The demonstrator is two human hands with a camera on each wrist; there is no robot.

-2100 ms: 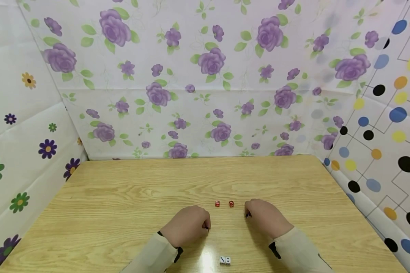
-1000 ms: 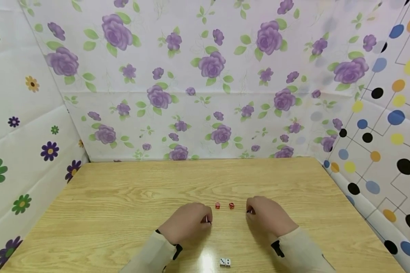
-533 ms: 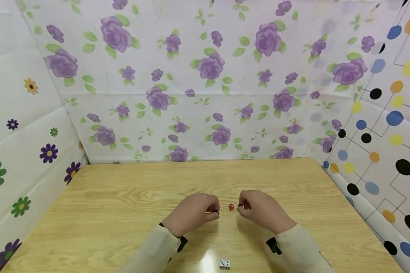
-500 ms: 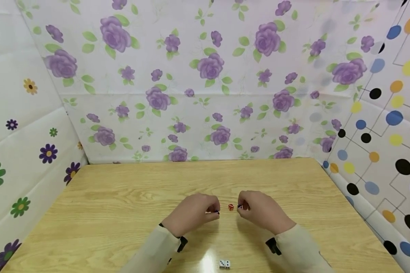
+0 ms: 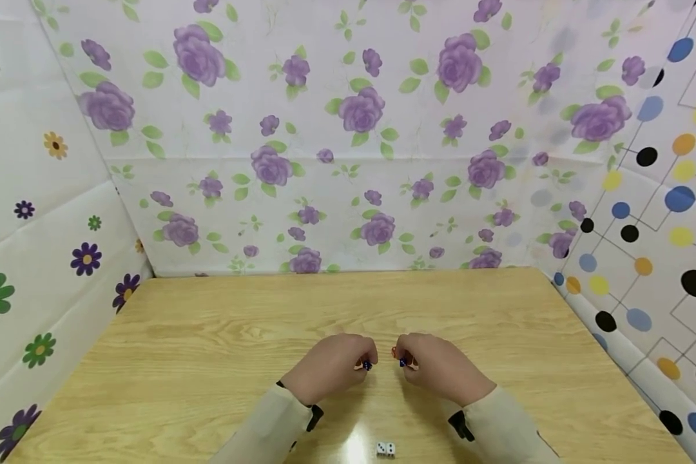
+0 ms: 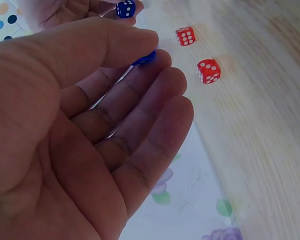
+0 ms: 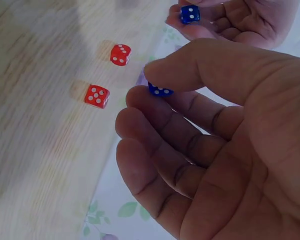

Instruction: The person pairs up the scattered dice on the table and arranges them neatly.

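Observation:
My left hand (image 5: pixel 332 366) pinches a blue die (image 6: pixel 146 59) with white dots between thumb and fingertips, mostly covered by them. Facing it a short gap away, my right hand (image 5: pixel 442 367) pinches another blue die (image 7: pixel 161 91) the same way. Two red dice lie apart on the table beyond the fingertips: in the left wrist view, one red die (image 6: pixel 185 36) and a second red die (image 6: pixel 208 71). From the head, the left hand hides one of them and only a sliver of the other red die (image 5: pixel 394 352) shows beside the right fingers.
Two white dice (image 5: pixel 385 449) sit side by side near the bottom of the head view, on the wooden table (image 5: pixel 220 322). A purple-flowered cloth (image 5: pixel 325 212) hangs behind the table's far edge. Patterned cloths stand at the left and right sides.
Both hands have moved forward and closer together over the last second, each keeping its blue die. They now cover most of the red dice in the head view. The white dice stay put.

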